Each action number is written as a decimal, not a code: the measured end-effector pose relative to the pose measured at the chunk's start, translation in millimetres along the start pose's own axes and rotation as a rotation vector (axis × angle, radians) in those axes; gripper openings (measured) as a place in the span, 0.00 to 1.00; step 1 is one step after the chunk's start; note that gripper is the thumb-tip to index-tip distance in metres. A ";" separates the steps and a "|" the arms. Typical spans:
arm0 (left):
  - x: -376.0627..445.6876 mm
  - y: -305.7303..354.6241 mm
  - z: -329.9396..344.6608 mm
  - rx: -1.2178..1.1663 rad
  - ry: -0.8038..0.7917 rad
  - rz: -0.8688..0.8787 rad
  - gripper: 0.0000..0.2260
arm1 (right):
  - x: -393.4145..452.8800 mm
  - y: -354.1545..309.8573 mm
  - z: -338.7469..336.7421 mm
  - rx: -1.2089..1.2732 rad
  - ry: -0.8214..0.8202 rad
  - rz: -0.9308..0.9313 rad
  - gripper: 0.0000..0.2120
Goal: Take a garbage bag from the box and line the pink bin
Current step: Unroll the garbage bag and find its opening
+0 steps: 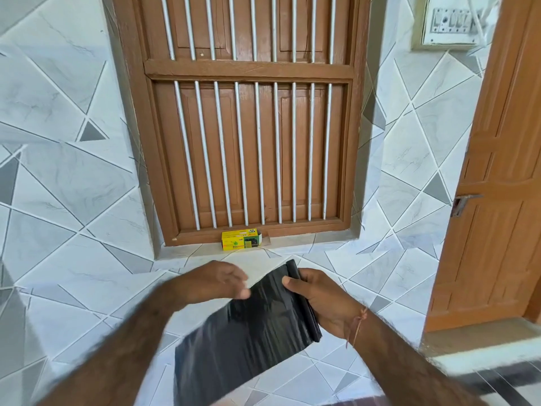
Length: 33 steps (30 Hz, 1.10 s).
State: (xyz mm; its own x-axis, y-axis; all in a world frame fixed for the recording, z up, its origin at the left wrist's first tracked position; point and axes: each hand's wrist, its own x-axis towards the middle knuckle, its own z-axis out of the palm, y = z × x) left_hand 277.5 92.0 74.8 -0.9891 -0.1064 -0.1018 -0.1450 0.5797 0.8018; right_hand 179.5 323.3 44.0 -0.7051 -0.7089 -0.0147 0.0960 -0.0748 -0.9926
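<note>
My right hand [320, 303] grips a roll of black garbage bags [251, 332], thumb on top, with one sheet unrolled and hanging down to the left. My left hand [218, 281] hovers blurred at the sheet's upper left edge, fingers mostly straight; whether it touches the plastic is unclear. The yellow garbage bag box [240, 239] lies on the window sill just ahead, its right end open. The pink bin is not in view.
A brown wooden window [248, 127] with white bars fills the tiled wall ahead. An orange-brown door [494, 186] stands at the right with a latch. A switch panel [450, 22] sits at the top right. Tiled floor [483, 373] shows at the lower right.
</note>
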 end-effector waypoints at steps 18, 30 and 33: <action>19.2 45.9 15.4 0.029 -0.097 0.135 0.03 | -1.3 -5.3 -15.6 0.128 0.201 0.060 0.04; 4.8 36.6 5.4 -0.020 -0.058 0.062 0.07 | 1.8 -8.8 2.7 0.062 0.206 -0.039 0.07; 3.9 37.7 12.5 -0.015 -0.031 0.058 0.08 | 0.8 -8.6 7.8 0.020 0.199 -0.072 0.07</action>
State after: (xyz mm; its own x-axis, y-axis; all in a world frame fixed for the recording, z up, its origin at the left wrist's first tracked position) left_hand 267.9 123.6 97.2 -0.9961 -0.0483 -0.0732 -0.0877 0.5718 0.8157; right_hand 183.5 317.9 53.5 -0.8352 -0.5491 0.0310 0.0525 -0.1358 -0.9893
